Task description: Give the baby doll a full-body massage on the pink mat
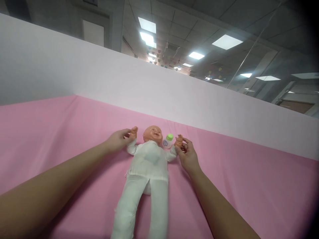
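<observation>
A baby doll point(147, 166) in white clothes lies on its back on a pink sheet point(62, 139), head pointing away from me. My left hand point(119, 139) grips the doll's raised arm on the left side, fingers closed round its wrist. My right hand point(187, 153) pinches the doll's other hand on the right side. A small white bottle with a green cap point(168, 140) lies beside the doll's head, just left of my right hand.
A white partition wall point(124, 79) runs behind the pink sheet. Above it, a ceiling with lit panel lights point(225, 42) is visible. The pink sheet stretches wide to both sides of the doll.
</observation>
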The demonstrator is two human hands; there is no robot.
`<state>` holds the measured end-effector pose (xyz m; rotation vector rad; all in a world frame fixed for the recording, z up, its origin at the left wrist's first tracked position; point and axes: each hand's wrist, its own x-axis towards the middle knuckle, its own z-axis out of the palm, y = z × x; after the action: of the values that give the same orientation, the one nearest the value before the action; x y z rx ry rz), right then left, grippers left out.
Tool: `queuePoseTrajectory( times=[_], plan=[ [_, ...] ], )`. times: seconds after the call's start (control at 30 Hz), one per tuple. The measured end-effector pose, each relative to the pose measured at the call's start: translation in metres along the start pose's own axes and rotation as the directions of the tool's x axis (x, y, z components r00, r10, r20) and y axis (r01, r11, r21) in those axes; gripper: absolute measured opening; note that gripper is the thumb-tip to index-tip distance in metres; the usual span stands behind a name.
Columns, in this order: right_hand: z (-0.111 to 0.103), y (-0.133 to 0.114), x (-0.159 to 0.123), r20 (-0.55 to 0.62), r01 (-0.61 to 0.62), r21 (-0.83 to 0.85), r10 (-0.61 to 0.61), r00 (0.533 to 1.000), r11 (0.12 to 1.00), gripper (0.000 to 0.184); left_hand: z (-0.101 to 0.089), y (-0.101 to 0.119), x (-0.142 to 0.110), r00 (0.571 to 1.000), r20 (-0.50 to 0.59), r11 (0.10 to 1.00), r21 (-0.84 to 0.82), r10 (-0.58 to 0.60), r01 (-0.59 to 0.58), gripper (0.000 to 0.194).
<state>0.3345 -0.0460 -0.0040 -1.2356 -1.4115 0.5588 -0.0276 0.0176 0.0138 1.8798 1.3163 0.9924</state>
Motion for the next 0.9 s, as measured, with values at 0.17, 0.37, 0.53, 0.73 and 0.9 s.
queuePoseTrajectory(
  times=[0.17, 0.37, 0.53, 0.73, 0.9],
  plan=[
    [0.017, -0.032, -0.020, 0.374, 0.231, -0.207, -0.142, 0.916, 0.951, 0.036, 0.020, 0.024, -0.018, 0.929, 0.277, 0.863, 0.373, 0.247, -0.341, 0.051],
    [0.017, -0.030, -0.020, 0.374, 0.195, -0.201, -0.109, 0.921, 0.960, 0.036, 0.026, 0.025, -0.019, 0.924, 0.279, 0.836, 0.414, 0.260, -0.360, 0.049],
    [0.003, 0.004, 0.001, 0.125, 0.050, 0.072, -0.058, 0.990, 0.996, 0.055, 0.013, 0.010, -0.007, 0.995, 0.022, 0.976, 0.196, 0.095, -0.097, 0.045],
    [-0.025, 0.043, 0.024, -0.016, -0.362, 0.170, 0.370, 0.929, 0.916, 0.045, -0.013, -0.019, 0.013, 0.972, -0.139, 0.974, -0.148, -0.190, 0.169, 0.045],
    [-0.032, 0.048, 0.026, 0.021, -0.431, 0.151, 0.434, 0.901, 0.889, 0.035, -0.024, -0.033, 0.019, 0.954, -0.039, 0.946, -0.145, -0.298, 0.290, 0.046]
  ],
)
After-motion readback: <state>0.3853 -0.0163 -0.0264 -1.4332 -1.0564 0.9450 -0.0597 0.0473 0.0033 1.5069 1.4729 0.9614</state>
